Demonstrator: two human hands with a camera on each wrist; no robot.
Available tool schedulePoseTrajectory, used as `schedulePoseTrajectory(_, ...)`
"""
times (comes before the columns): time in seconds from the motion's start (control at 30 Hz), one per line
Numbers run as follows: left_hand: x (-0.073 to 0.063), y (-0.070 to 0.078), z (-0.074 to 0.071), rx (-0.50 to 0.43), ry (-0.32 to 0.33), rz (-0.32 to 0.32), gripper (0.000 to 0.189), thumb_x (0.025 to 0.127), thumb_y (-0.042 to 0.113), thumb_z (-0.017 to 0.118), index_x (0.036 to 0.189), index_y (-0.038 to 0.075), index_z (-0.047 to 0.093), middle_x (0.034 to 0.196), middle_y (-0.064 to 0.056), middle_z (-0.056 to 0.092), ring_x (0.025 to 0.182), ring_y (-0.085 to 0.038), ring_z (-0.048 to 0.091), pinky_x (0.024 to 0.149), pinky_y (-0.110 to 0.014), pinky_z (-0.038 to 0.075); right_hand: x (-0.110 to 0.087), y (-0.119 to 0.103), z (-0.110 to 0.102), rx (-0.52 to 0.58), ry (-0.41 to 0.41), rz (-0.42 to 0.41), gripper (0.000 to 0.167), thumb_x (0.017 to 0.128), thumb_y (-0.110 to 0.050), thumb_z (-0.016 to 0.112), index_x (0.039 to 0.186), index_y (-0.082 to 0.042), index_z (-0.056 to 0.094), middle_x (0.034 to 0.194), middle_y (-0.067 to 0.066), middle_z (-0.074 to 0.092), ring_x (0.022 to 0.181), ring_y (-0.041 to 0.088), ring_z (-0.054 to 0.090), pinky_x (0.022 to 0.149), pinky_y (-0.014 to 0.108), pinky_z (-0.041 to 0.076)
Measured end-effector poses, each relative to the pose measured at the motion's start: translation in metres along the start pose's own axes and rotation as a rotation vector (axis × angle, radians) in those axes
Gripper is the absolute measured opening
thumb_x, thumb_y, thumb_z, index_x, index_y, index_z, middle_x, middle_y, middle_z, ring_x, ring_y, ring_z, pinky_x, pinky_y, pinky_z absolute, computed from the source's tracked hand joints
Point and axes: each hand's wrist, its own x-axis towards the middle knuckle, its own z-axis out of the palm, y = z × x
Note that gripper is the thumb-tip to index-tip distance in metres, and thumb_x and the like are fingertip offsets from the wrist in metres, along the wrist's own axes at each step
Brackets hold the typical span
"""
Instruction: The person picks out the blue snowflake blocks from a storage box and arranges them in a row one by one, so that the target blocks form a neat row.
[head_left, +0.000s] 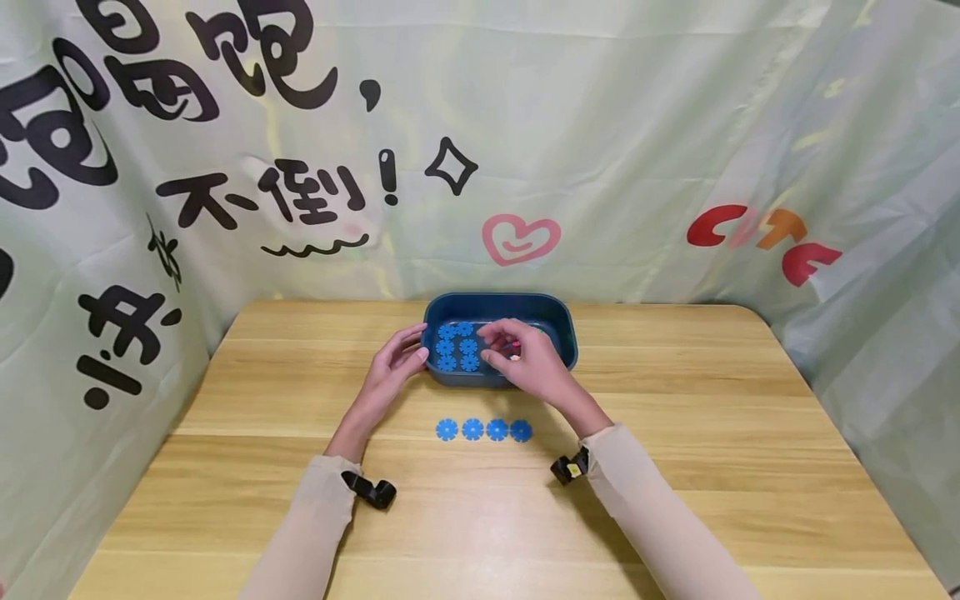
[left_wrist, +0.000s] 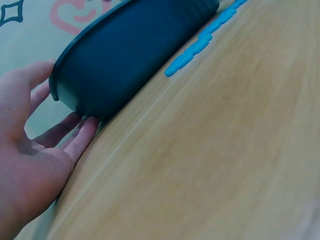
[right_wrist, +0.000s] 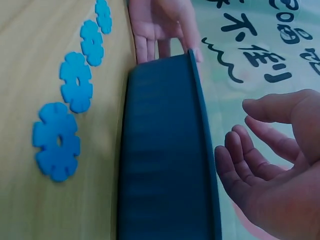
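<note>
A dark blue plastic bin (head_left: pixel 498 379) stands at the far edge of the table. My left hand (head_left: pixel 397 358) rests against its left end, fingertips on the outer wall and thumb by the rim in the left wrist view. Above the bin's right half is my right hand (head_left: pixel 528 358), its fingers loosely bent and nothing between thumb and fingertips in the right wrist view. Blue snowflake discs (head_left: pixel 468 347) lie in the bin's left half. Small pink and other coloured bits show under the right hand, mostly hidden. Several more blue snowflake discs (head_left: pixel 472 429) form a row on the wood.
The bin sits on a light wooden table (head_left: pixel 675 400). A printed fabric curtain (head_left: pixel 622 167) with black lettering and a pink heart hangs behind and at both sides. Each sleeve cuff carries a small black wrist camera (head_left: pixel 375 492).
</note>
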Motion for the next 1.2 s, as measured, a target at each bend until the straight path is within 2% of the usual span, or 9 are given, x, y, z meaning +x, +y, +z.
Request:
schedulePoseTrajectory(0.2, 0.000, 0.001, 0.000, 0.001, -0.003, 0.001, 0.051, 0.104, 0.024, 0.062, 0.151, 0.011, 0.047, 0.150, -0.015, 0.045, 0.138, -0.034, 0.046, 0.100, -0.034, 0.052, 0.021, 0.011, 0.008, -0.012, 0.008, 0.054, 0.027, 0.093, -0.004, 0.073, 0.120, -0.003, 0.069, 0.109, 0.009, 0.068, 0.094, 0.023, 0.065, 0.088, 0.040, 0.059)
schedulePoseTrajectory(0.43, 0.001, 0.002, -0.001, -0.012, -0.004, -0.024, 0.052, 0.105, 0.019, 0.059, 0.153, 0.008, 0.043, 0.153, -0.019, 0.041, 0.140, -0.037, 0.042, 0.102, -0.037, 0.052, 0.038, 0.026, 0.018, 0.009, -0.014, 0.159, 0.029, 0.095, -0.005, 0.071, 0.124, -0.001, 0.067, 0.116, 0.019, 0.067, 0.097, 0.027, 0.063, 0.090, 0.040, 0.056)
schedulePoseTrajectory(0.7, -0.006, 0.026, 0.007, 0.003, -0.012, -0.036, 0.052, 0.104, 0.018, 0.060, 0.152, 0.004, 0.043, 0.152, -0.021, 0.041, 0.139, -0.039, 0.043, 0.102, -0.036, 0.052, 0.056, 0.037, 0.024, -0.074, -0.036, 0.235, 0.031, 0.096, -0.007, 0.070, 0.126, -0.002, 0.066, 0.115, 0.013, 0.065, 0.100, 0.026, 0.062, 0.092, 0.039, 0.056)
schedulePoseTrajectory(0.8, -0.007, 0.029, 0.010, 0.002, -0.018, -0.033, 0.052, 0.105, 0.018, 0.059, 0.152, 0.003, 0.043, 0.151, -0.022, 0.041, 0.139, -0.041, 0.042, 0.101, -0.034, 0.052, 0.062, 0.041, 0.027, -0.097, -0.044, 0.247, 0.031, 0.096, -0.008, 0.070, 0.127, -0.003, 0.066, 0.119, 0.014, 0.065, 0.103, 0.027, 0.062, 0.094, 0.041, 0.055)
schedulePoseTrajectory(0.93, -0.006, 0.028, 0.010, -0.015, -0.023, -0.046, 0.053, 0.104, 0.018, 0.060, 0.152, 0.002, 0.043, 0.151, -0.022, 0.042, 0.139, -0.041, 0.042, 0.101, -0.034, 0.052, 0.068, 0.045, 0.030, -0.117, -0.060, 0.254, 0.031, 0.096, -0.008, 0.070, 0.127, -0.002, 0.066, 0.121, 0.016, 0.065, 0.106, 0.029, 0.062, 0.095, 0.042, 0.054)
schedulePoseTrajectory(1.2, 0.000, 0.005, 0.001, -0.011, -0.010, -0.046, 0.052, 0.105, 0.019, 0.059, 0.153, 0.009, 0.044, 0.152, -0.016, 0.042, 0.139, -0.036, 0.043, 0.101, -0.035, 0.052, 0.075, 0.049, 0.038, -0.123, -0.092, 0.290, 0.030, 0.096, -0.007, 0.070, 0.126, -0.004, 0.066, 0.121, 0.013, 0.063, 0.108, 0.028, 0.060, 0.095, 0.040, 0.055)
